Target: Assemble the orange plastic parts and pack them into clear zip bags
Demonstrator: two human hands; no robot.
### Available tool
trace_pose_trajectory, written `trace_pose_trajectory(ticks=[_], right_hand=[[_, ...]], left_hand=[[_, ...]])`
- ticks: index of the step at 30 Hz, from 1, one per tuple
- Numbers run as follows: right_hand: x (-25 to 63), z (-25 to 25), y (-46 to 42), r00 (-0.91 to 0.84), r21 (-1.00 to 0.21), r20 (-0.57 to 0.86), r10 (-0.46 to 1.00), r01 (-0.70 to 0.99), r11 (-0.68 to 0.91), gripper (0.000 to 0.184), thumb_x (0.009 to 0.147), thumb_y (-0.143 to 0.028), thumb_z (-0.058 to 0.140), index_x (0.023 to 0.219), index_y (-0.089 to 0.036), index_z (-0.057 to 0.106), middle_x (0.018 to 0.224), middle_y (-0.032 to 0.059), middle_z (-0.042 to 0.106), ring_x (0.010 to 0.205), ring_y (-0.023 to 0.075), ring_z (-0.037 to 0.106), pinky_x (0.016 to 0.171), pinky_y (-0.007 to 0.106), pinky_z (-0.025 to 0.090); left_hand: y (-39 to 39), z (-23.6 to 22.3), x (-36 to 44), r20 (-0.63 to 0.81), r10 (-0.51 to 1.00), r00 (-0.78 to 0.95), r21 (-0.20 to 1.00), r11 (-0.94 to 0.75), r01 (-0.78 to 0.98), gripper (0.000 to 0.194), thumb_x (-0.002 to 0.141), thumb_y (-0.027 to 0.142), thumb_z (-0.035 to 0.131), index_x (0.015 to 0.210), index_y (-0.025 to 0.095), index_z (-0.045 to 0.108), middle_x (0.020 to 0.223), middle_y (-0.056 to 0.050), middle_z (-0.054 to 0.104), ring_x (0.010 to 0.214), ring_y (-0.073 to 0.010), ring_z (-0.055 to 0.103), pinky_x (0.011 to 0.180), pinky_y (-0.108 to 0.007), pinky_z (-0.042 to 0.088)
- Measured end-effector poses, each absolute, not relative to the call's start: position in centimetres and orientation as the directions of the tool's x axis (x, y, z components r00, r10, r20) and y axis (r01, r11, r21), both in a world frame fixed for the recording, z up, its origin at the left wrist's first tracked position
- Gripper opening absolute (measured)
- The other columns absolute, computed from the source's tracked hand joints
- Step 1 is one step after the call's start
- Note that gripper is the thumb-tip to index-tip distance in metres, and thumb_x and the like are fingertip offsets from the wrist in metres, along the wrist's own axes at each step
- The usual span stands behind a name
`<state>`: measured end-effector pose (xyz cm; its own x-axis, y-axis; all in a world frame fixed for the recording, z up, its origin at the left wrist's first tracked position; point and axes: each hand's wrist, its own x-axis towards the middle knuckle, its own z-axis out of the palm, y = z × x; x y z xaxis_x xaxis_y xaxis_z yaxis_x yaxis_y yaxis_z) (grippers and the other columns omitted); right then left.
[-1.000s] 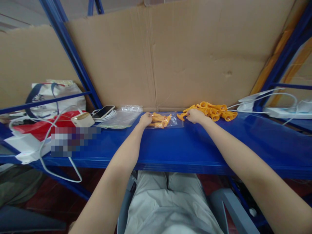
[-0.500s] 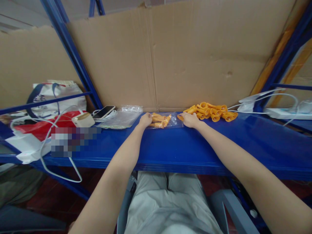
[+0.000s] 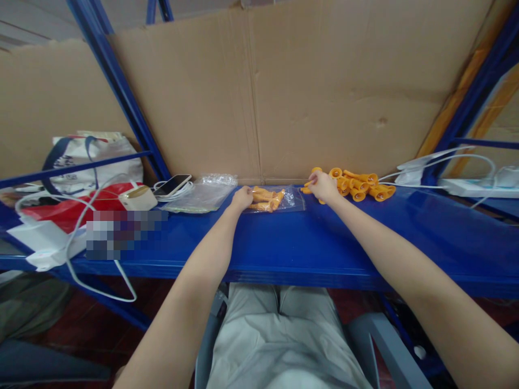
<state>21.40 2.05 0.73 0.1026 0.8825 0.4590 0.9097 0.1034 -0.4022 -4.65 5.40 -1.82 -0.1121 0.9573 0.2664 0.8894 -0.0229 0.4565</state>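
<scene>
My left hand [image 3: 243, 199] is closed on the left end of a clear plastic bag [image 3: 295, 201] that lies flat on the blue shelf. Several orange horn-shaped plastic pieces [image 3: 265, 205] show through the bag. At the left side of a pile of similar orange pieces [image 3: 359, 186], my right hand [image 3: 325, 188] has its fingers pinched on one orange horn-shaped piece [image 3: 307, 187]. The hand partly covers it and its neighbours, so the exact grip is hard to see.
Flat clear bags [image 3: 203, 194] lie left of my left hand, beside a phone [image 3: 173, 186] and a coiled white cable. A white adapter [image 3: 38, 237], a red bag and a cloth tote [image 3: 95, 165] crowd the far left. A cardboard wall [image 3: 324, 86] stands behind the shelf.
My right hand has shifted slightly right and up, away from the bag's right end and onto the pile's left side. My left hand has stayed on the bag.
</scene>
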Motion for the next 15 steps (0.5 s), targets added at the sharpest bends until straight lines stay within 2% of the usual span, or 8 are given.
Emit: trace_pose_trajectory(ticks=[4,9,13,15], right_hand=[[21.6,1.8,1.8,0.18,-0.551,0.496,0.849,0.822,0.148,0.025,0.076,-0.016,0.056,0.1,-0.019,0.061,0.103,0.0075,0.069,0.103,0.0244,0.064,0.092,0.039,0.049],[21.7,2.8,1.7,0.243,-0.657,0.484,0.841,0.736,0.165,0.044,0.069,-0.014,0.063,0.112,-0.017,0.057,0.106,0.0077,0.066,0.1,0.0238,0.065,0.091,0.039,0.052],[22.1,3.2,1.8,0.186,-0.726,0.415,0.89,0.657,0.202,0.062,0.067,-0.013,0.065,0.128,-0.017,0.052,0.106,0.0078,0.066,0.087,0.0216,0.068,0.077,0.034,0.057],[22.4,3.4,1.9,0.14,-0.741,0.389,0.911,0.635,0.219,0.064,0.067,-0.011,0.066,0.129,-0.015,0.054,0.104,0.0087,0.068,0.082,0.0203,0.069,0.07,0.031,0.058]], left_hand=[[5.5,-1.8,-4.6,0.265,0.958,-0.107,0.465,-0.03,0.885,0.029,0.094,0.02,0.045,0.116,0.017,0.065,0.122,-0.011,0.07,0.116,-0.0222,0.064,0.096,-0.026,0.047],[5.5,-1.8,-4.6,0.245,0.962,-0.117,0.495,-0.021,0.868,0.03,0.095,0.019,0.044,0.117,0.015,0.064,0.123,-0.012,0.069,0.112,-0.0219,0.066,0.092,-0.026,0.049],[5.3,-1.7,-4.6,0.256,0.96,-0.11,0.48,-0.027,0.877,0.03,0.094,0.019,0.044,0.117,0.015,0.064,0.122,-0.013,0.069,0.115,-0.0231,0.064,0.094,-0.027,0.048],[5.2,-1.6,-4.5,0.255,0.961,-0.109,0.471,-0.025,0.882,0.03,0.094,0.019,0.044,0.117,0.016,0.064,0.123,-0.012,0.07,0.116,-0.0229,0.064,0.095,-0.027,0.047]])
